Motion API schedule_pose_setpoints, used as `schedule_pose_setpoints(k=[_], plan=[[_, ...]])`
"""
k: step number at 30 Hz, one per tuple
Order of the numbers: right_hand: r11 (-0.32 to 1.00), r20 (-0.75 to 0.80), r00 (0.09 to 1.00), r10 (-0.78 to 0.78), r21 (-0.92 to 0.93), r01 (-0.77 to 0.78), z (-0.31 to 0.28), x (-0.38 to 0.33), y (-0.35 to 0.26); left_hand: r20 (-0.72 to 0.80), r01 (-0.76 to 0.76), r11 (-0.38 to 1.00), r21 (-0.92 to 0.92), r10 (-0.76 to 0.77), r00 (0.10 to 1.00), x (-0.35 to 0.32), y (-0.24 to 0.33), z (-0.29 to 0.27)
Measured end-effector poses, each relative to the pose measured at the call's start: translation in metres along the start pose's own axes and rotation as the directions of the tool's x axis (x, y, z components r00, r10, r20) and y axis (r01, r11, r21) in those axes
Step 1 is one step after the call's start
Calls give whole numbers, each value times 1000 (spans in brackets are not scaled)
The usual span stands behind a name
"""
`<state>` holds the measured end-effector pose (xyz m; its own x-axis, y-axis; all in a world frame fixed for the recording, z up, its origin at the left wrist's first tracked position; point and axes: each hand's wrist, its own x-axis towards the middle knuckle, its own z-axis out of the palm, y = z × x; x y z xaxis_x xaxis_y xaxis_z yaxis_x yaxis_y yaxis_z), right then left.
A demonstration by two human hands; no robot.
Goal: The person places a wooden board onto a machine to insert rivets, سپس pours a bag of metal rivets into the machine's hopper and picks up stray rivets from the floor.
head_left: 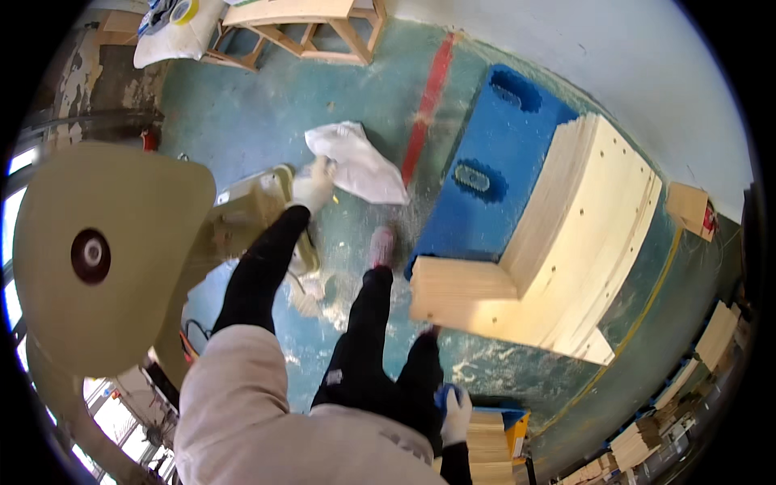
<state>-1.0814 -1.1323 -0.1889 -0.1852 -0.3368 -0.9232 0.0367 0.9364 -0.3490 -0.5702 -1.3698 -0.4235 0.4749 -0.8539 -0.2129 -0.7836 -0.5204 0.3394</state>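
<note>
A big olive-beige machine with a dark round knob fills the left side, blocking part of the floor behind it. On the right, stacked pale wooden panels rest on a blue pallet, with a cardboard box beyond them near the wall. A red floor stripe runs between the pallet and a white sack, which lies on the floor ahead of the person's feet. At the top stands a wooden stand; more wood pieces are stacked at the lower edge.

The two gloved hands are well apart. The left hand reaches forward to the sack's left end, fingers curled; it's blurred there, so I can't tell whether it grips the sack. The right hand, low beside the right leg, is closed around a small blue object.
</note>
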Motion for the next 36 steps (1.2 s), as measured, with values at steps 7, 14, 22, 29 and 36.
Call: schedule_pose_setpoints(k=[7, 14, 22, 29, 36], plan=[[987, 101, 984, -145, -51, 150, -27, 35, -11, 182, 32, 996, 80, -46, 982, -46, 11, -13], [983, -240, 959, 151, -69, -172, -62, 20, 53, 125, -390, 857, 337, 370, 920, 16, 40, 116], [995, 47, 995, 85, -61, -82, 15, 18, 14, -29, -12, 999, 32, 13, 999, 22, 5, 63], [975, 360, 907, -217, 28, 222, 15, 22, -56, -366, -178, 796, -578, -59, 929, -58, 148, -240], [687, 654, 568, -500, -100, 720, 13, -28, -148, -532, -470, 290, -834, -192, 825, -236, 329, -456]])
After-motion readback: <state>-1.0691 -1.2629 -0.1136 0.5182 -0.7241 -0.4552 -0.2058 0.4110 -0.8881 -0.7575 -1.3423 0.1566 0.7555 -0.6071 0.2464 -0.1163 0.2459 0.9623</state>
